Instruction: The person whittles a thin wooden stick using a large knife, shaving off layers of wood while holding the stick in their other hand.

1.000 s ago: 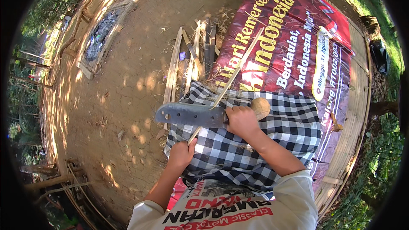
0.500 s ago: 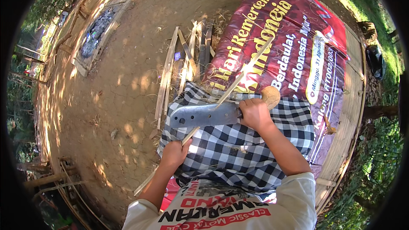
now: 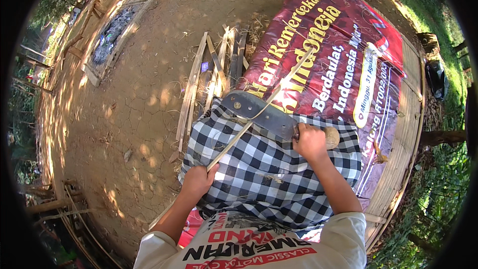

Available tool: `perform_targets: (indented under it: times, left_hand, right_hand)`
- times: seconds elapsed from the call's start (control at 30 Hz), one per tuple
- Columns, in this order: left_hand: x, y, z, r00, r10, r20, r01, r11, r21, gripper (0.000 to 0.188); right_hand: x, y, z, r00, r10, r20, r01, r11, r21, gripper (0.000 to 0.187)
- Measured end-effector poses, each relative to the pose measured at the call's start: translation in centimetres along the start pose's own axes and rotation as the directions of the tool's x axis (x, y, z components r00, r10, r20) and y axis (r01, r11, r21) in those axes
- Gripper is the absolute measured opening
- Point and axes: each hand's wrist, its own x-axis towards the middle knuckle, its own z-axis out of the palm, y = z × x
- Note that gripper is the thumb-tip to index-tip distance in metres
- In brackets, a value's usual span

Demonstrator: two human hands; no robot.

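Observation:
My right hand point(image 3: 311, 142) is closed round the handle of a broad-bladed cleaver point(image 3: 275, 122), whose round wooden butt sticks out to the right of the fist. The dark blade has a few holes and points up and to the left. In my left hand point(image 3: 197, 181) is a long, thin bamboo strip point(image 3: 228, 145), running from beside my left forearm up to the right. Blade and strip cross, and a thin sliver curves over the blade's face there. Beneath them a black-and-white checked cloth point(image 3: 269, 162) covers my lap.
A dark red printed banner point(image 3: 303, 30) with loose shavings lies over a bamboo platform point(image 3: 406, 129) on the right. Several split bamboo pieces point(image 3: 191, 89) rest on the cracked earth ahead. Farther left is a framed ash pit point(image 3: 112, 35). A black bag point(image 3: 436, 77) lies at the far right.
The cleaver has moved up along the strip and tilted, its tip now higher and its handle slightly lower and further right. A curved sliver now shows across the blade. My left hand has hardly moved.

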Motion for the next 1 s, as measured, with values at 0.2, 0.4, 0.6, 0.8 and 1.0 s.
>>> perform_targets:
  times: [0.2,0.4,0.6,0.8,1.0]
  left_hand:
    - [-0.2,0.7,-0.7,1.000,-0.015,-0.017,0.015,0.999,-0.037,0.067]
    - [-0.1,-0.1,0.5,0.997,0.033,-0.072,-0.034,0.999,-0.016,0.067]
    - [-0.2,-0.5,0.3,0.999,0.023,-0.036,-0.023,1.000,-0.006,0.066]
    - [0.3,0.4,-0.5,1.000,0.021,0.009,-0.021,1.000,-0.006,0.068]
    - [0.0,0.4,-0.6,1.000,0.020,0.005,-0.020,1.000,0.004,0.066]
  right_hand:
    - [0.4,-6.2,1.0,0.978,-0.195,-0.069,0.200,0.977,0.073,0.018]
    - [1.0,-10.8,2.4,0.935,-0.355,-0.020,0.355,0.934,0.028,0.005]
    - [2.9,-5.3,1.6,0.898,-0.427,-0.107,0.424,0.904,-0.056,0.008]
    - [4.1,5.1,0.8,0.982,-0.100,-0.159,0.079,0.988,-0.130,0.025]
    - [5.1,6.3,0.8,0.962,-0.189,-0.199,0.166,0.978,-0.128,0.032]
